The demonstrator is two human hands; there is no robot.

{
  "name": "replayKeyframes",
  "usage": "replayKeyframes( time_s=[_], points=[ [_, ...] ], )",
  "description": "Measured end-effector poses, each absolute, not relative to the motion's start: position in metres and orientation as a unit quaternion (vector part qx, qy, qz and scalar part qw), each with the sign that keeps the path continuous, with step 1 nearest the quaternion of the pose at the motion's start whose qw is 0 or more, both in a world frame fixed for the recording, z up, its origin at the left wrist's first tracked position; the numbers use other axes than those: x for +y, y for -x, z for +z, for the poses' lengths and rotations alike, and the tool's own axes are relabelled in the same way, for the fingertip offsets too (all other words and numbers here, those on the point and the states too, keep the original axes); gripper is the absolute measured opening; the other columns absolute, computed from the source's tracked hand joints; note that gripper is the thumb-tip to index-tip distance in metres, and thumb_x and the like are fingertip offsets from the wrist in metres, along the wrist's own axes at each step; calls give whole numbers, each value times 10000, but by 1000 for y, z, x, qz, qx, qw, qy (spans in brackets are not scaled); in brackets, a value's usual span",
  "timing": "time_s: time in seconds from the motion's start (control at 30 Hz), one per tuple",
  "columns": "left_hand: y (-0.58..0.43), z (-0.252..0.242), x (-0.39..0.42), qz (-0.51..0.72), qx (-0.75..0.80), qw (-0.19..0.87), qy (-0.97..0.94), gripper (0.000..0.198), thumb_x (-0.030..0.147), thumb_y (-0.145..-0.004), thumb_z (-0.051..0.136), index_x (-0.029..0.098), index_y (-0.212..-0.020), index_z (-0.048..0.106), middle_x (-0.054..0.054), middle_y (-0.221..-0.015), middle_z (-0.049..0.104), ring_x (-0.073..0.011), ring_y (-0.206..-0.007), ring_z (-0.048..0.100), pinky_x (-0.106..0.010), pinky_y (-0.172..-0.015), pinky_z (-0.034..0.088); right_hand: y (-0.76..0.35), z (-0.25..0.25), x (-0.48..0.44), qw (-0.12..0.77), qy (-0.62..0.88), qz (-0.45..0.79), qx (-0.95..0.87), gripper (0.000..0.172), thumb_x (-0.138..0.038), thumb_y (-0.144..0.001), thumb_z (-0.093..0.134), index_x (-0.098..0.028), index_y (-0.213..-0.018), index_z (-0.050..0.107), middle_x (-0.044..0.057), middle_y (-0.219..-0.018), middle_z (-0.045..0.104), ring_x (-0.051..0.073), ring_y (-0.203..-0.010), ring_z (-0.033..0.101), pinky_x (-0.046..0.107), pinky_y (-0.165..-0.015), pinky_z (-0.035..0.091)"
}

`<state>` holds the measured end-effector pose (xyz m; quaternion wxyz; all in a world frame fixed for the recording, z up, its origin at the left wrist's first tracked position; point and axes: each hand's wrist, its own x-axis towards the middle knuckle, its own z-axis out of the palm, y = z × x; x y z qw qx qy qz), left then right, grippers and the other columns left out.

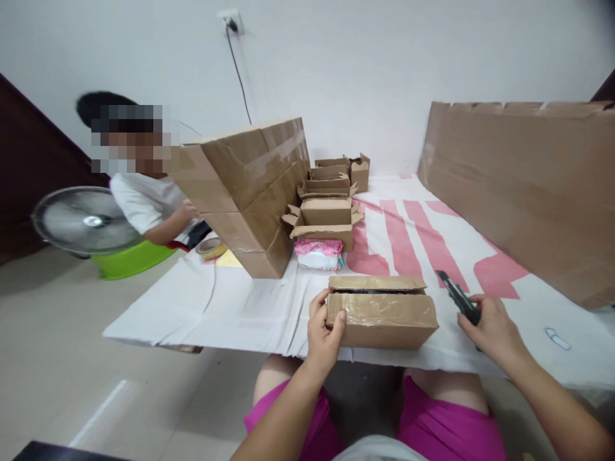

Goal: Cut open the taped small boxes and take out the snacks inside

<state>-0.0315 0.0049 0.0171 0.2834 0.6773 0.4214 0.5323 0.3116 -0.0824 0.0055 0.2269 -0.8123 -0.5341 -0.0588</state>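
Observation:
A small taped cardboard box (384, 320) lies near the table's front edge, its top seam parted along a dark gap. My left hand (325, 326) grips the box's left end, thumb on the near side. To the right of the box, my right hand (492, 323) is closed around a dark utility knife (459, 298). The knife's tip points up and left, apart from the box. What lies inside the box is too dark to make out.
Stacked sealed boxes (250, 192) stand at left, beside a row of open boxes (327, 214). A pink-and-white packet (318, 254) lies before them. A large cardboard panel (523, 198) borders the right. Beyond the stack are a tape roll (211, 248), a person (148, 198) and a fan (91, 221).

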Motion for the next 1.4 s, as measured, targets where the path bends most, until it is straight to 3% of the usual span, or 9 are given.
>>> replayKeyframes(
  time_s=[0.1,0.17,0.3,0.4,0.5,0.97,1.4],
  points=[
    [31,17,5,535,419,285,-676,291,398,-889,548,171,-1007,687,-132,-1252,532,-272,-1184,517,-409,-1022,410,-280,37,-90,351,757,-99,-542,323,-432,-764,565,-223,-990,469,87,-932,612,247,-813,636,339,-673,506],
    [31,16,5,537,421,287,-672,302,406,-889,545,168,-1012,685,-132,-1255,532,-272,-1186,517,-407,-1021,413,-254,57,-96,376,676,-97,-626,256,-366,-835,535,-233,-1042,461,82,-960,633,226,-805,651,318,-666,512],
    [31,15,5,537,421,283,-674,293,396,-894,539,170,-1015,681,-133,-1274,523,-272,-1199,508,-409,-1021,410,-203,83,-101,288,550,-104,-777,351,-281,-947,442,-227,-1293,446,59,-879,635,183,-658,627,289,-587,500],
    [31,15,4,534,417,279,-680,273,379,-901,532,177,-1011,679,-126,-1270,522,-266,-1203,503,-408,-1033,398,-176,88,-98,210,540,-143,-802,379,-296,-963,403,-233,-1326,491,53,-803,580,164,-561,555,285,-521,467],
    [31,16,4,534,415,281,-681,268,376,-903,531,176,-997,682,-121,-1264,523,-264,-1197,505,-402,-1033,398,-159,85,-94,181,552,-177,-794,404,-255,-948,406,-220,-1337,509,82,-833,567,188,-619,554,313,-560,480],
    [33,15,6,536,391,318,-677,294,399,-906,529,178,-1022,685,-121,-1292,488,-261,-1213,494,-382,-1025,412,-140,73,-83,191,604,-218,-742,398,-235,-937,449,-215,-1329,516,86,-832,537,214,-694,531,328,-602,459],
    [34,14,7,531,389,315,-684,304,416,-908,522,185,-1022,685,-121,-1266,496,-265,-1210,492,-403,-1020,412,-147,75,-76,214,627,-148,-734,432,-308,-984,393,-200,-1402,429,59,-873,549,177,-703,593,293,-597,517]
  ],
)
